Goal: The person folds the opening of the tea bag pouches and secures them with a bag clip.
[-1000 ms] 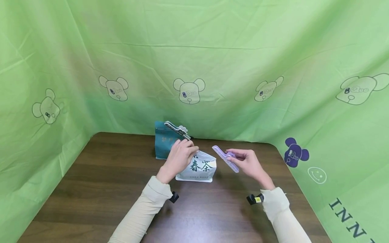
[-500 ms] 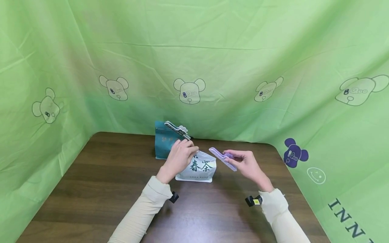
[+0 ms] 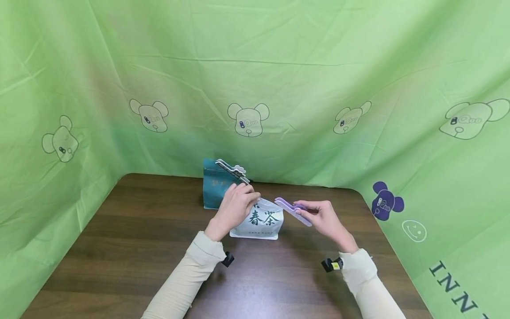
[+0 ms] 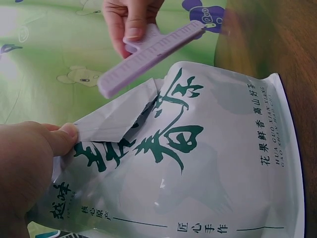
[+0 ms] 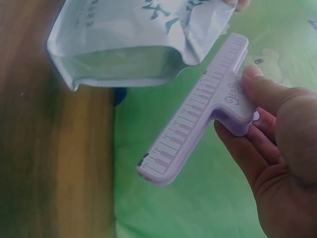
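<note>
A white tea bag [image 3: 260, 221] with green lettering stands upright on the table, its top folded over. My left hand [image 3: 235, 206] pinches the folded top at one end; the left wrist view shows the thumb pressing the white flap [image 4: 116, 116]. To the right of the bag, my right hand [image 3: 324, 217] holds a purple bag clip [image 3: 292, 212] by its handles, between thumb and fingers. Piano-key markings run along the clip [image 5: 193, 114] in the right wrist view. The clip's far end is close to the bag's upper right corner; whether they touch I cannot tell.
Behind the left hand stands a teal bag [image 3: 215, 184] with a black-and-white clip [image 3: 233, 170] across its top. A brown wooden table [image 3: 131, 248] lies beneath, and a green printed curtain [image 3: 295, 150] surrounds its back and sides.
My right hand has brought the purple clip slightly left toward the white bag and turned it, so its jaws now show apart at the end. The left hand has stayed in place.
</note>
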`<action>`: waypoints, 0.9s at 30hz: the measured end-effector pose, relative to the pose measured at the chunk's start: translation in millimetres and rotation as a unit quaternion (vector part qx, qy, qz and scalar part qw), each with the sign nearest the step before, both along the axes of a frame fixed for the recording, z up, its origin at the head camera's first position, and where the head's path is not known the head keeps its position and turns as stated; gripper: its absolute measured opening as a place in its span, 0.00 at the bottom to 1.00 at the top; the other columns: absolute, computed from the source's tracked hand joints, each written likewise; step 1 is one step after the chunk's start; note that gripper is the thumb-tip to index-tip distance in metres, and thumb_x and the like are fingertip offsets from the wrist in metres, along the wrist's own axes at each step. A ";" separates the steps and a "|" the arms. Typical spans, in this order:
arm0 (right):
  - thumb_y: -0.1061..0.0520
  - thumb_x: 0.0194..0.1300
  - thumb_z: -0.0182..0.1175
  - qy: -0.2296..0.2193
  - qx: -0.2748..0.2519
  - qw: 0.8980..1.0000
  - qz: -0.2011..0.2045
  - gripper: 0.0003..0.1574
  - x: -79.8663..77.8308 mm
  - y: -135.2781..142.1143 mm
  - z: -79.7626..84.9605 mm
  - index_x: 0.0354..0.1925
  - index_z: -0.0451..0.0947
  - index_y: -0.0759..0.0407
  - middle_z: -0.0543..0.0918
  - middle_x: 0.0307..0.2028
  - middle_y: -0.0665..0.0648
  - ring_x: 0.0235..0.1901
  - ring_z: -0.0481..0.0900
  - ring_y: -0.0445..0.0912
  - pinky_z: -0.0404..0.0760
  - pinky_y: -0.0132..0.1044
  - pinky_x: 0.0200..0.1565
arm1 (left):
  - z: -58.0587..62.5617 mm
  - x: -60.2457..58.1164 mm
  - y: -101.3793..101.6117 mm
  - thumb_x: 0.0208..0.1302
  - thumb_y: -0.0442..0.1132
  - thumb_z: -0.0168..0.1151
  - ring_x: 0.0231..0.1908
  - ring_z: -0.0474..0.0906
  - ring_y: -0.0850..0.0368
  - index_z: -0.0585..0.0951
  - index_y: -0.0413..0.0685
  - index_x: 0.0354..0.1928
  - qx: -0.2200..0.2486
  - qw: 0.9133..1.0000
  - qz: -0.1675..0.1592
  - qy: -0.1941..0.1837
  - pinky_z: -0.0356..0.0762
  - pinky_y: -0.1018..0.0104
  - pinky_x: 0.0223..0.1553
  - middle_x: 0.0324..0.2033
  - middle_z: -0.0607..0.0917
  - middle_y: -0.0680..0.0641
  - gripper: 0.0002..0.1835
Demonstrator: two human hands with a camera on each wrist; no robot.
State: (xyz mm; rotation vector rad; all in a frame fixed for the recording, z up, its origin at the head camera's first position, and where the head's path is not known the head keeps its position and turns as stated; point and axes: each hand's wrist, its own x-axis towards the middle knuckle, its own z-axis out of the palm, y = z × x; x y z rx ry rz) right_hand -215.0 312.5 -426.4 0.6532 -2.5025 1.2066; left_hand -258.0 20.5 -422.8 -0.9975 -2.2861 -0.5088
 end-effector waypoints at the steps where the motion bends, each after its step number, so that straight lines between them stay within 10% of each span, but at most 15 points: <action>1: 0.73 0.58 0.69 -0.006 0.001 1.000 0.001 0.14 1.9 -1.0 2.0 0.45 0.86 0.75 0.89 0.37 0.70 0.30 0.86 0.47 0.84 0.31 0.30 | -0.3 -0.3 0.1 0.69 0.40 0.67 0.33 0.75 0.56 0.90 0.51 0.44 0.001 1.000 0.000 -0.001 0.64 0.64 0.33 0.31 0.83 0.54 0.07; 27: 0.72 0.59 0.69 -0.003 -0.001 1.000 0.028 0.13 -8.4 -27.3 1.4 0.45 0.86 0.73 0.89 0.39 0.68 0.35 0.86 0.42 0.83 0.27 0.34 | 1.0 -2.9 2.4 0.69 0.41 0.66 0.34 0.76 0.57 0.90 0.52 0.43 -0.003 1.000 0.010 0.001 0.65 0.66 0.33 0.31 0.84 0.54 0.07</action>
